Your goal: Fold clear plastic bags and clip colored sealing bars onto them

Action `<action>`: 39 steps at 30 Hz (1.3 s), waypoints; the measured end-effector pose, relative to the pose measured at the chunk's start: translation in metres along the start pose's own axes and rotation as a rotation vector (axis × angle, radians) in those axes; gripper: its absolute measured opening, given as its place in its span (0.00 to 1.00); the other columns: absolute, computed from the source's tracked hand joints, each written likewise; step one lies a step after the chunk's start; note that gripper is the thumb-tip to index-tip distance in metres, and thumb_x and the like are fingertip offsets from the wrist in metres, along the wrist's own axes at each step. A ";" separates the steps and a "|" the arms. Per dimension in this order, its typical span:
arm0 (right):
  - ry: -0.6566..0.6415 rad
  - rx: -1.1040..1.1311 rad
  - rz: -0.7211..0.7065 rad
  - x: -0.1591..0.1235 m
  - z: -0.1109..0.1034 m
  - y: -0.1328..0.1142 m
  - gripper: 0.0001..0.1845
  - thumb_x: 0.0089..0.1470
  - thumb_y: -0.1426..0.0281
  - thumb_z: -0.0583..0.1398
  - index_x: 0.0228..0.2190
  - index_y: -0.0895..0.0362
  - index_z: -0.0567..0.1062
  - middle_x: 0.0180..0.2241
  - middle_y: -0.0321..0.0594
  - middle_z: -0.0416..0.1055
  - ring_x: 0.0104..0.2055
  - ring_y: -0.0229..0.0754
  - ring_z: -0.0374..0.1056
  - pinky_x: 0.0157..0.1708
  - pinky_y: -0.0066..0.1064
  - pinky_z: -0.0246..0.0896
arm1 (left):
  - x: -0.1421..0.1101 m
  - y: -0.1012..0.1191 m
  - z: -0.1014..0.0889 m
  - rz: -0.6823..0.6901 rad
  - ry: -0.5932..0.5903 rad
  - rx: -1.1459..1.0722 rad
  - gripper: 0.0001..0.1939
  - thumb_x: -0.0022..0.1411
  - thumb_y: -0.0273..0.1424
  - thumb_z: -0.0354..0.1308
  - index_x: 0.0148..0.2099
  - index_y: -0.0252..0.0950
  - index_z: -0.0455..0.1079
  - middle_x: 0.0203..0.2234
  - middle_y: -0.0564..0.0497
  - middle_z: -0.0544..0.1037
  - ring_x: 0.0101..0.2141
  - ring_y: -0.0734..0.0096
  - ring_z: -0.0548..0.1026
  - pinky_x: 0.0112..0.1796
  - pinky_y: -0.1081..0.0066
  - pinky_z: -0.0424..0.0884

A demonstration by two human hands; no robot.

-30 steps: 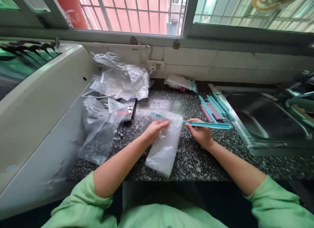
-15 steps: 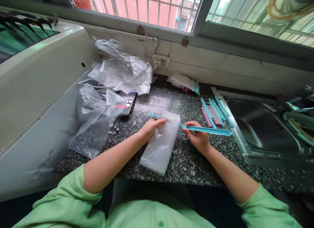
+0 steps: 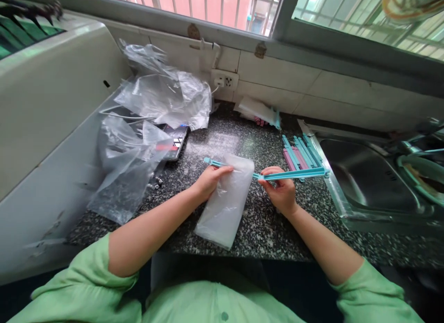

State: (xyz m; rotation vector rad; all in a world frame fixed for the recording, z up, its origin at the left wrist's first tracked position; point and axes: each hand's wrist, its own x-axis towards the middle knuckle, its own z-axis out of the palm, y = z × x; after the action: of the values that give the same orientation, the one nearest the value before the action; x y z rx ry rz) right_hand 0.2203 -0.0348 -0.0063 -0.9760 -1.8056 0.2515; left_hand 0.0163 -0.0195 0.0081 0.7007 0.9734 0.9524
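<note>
A folded, cloudy plastic bag [image 3: 227, 202] hangs at a tilt in front of me, its upper end gripped by my left hand [image 3: 209, 182], thumb on top. One half of a long blue bag sealing clip [image 3: 294, 174] passes behind the bag's top, its tip showing at the left. My right hand [image 3: 280, 189] pinches the clip near its hinge, just right of the bag. From there the clip's other half stretches out to the right. My left fingers behind the bag are hidden.
Blue and pink sealing clips [image 3: 300, 152] lie beside the steel sink [image 3: 371, 179]. More bags [image 3: 258, 111] rest against the tiled wall. Crumpled clear plastic [image 3: 166, 96] partly covers a phone [image 3: 176, 142] at the left, near a white appliance [image 3: 58, 87]. A socket [image 3: 225, 80] is on the wall.
The clip's right-hand half has swung up slightly at its far end. Both hands keep their hold, and the bag has barely moved. The camera view has shifted a little.
</note>
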 end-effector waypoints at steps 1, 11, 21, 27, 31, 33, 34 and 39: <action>-0.004 -0.005 -0.001 0.000 0.000 0.000 0.03 0.49 0.69 0.61 0.29 0.55 0.71 0.29 0.39 0.72 0.34 0.41 0.69 0.35 0.35 0.67 | 0.000 0.000 0.000 0.000 -0.003 -0.004 0.10 0.42 0.33 0.63 0.26 0.31 0.71 0.17 0.51 0.72 0.19 0.74 0.67 0.24 0.74 0.63; 0.019 -0.089 -0.084 -0.004 -0.005 -0.001 0.12 0.51 0.71 0.60 0.40 0.53 0.73 0.30 0.38 0.73 0.29 0.39 0.70 0.30 0.33 0.69 | -0.003 -0.002 0.002 0.013 -0.049 -0.018 0.11 0.41 0.34 0.64 0.27 0.32 0.71 0.18 0.52 0.73 0.20 0.74 0.68 0.24 0.74 0.63; -0.043 -0.115 -0.177 -0.002 -0.005 0.001 0.11 0.51 0.71 0.59 0.39 0.52 0.71 0.32 0.40 0.74 0.29 0.38 0.69 0.30 0.33 0.69 | -0.001 -0.003 0.000 0.026 -0.066 0.021 0.10 0.41 0.33 0.64 0.25 0.31 0.71 0.18 0.51 0.73 0.19 0.74 0.67 0.24 0.74 0.63; -0.112 -0.134 -0.192 -0.002 -0.005 -0.002 0.13 0.52 0.73 0.58 0.41 0.52 0.74 0.33 0.41 0.73 0.33 0.38 0.70 0.31 0.31 0.70 | 0.002 -0.007 -0.001 0.060 -0.064 0.034 0.10 0.40 0.33 0.65 0.24 0.31 0.71 0.18 0.51 0.74 0.20 0.74 0.68 0.24 0.75 0.63; -0.124 -0.156 -0.180 -0.002 -0.003 0.000 0.14 0.53 0.74 0.57 0.42 0.52 0.74 0.33 0.42 0.72 0.34 0.38 0.70 0.32 0.31 0.70 | 0.005 -0.011 -0.003 0.095 -0.076 0.063 0.12 0.41 0.35 0.65 0.26 0.31 0.72 0.21 0.50 0.75 0.23 0.72 0.70 0.27 0.73 0.65; -0.131 -0.162 -0.194 -0.002 -0.003 0.001 0.14 0.53 0.74 0.57 0.42 0.52 0.73 0.33 0.41 0.72 0.34 0.38 0.70 0.32 0.31 0.69 | 0.007 -0.013 -0.003 0.115 -0.084 0.076 0.12 0.42 0.35 0.65 0.27 0.32 0.73 0.23 0.50 0.76 0.25 0.72 0.70 0.28 0.73 0.65; -0.136 -0.166 -0.198 -0.001 -0.003 0.001 0.15 0.53 0.74 0.56 0.43 0.52 0.73 0.33 0.41 0.72 0.33 0.38 0.69 0.32 0.31 0.69 | 0.007 -0.013 -0.004 0.125 -0.088 0.078 0.12 0.42 0.35 0.65 0.28 0.32 0.73 0.24 0.50 0.76 0.25 0.72 0.70 0.28 0.73 0.65; -0.156 -0.170 -0.189 -0.002 -0.001 0.004 0.15 0.53 0.74 0.56 0.42 0.52 0.73 0.32 0.41 0.71 0.33 0.38 0.69 0.32 0.30 0.69 | 0.009 -0.014 -0.004 0.103 -0.098 0.055 0.12 0.42 0.35 0.66 0.28 0.32 0.73 0.23 0.49 0.76 0.25 0.71 0.70 0.29 0.73 0.65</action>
State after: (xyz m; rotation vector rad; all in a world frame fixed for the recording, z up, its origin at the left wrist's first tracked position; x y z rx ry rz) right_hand 0.2235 -0.0343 -0.0092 -0.9156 -2.0746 0.0580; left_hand 0.0191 -0.0173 -0.0087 0.8427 0.8861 0.9751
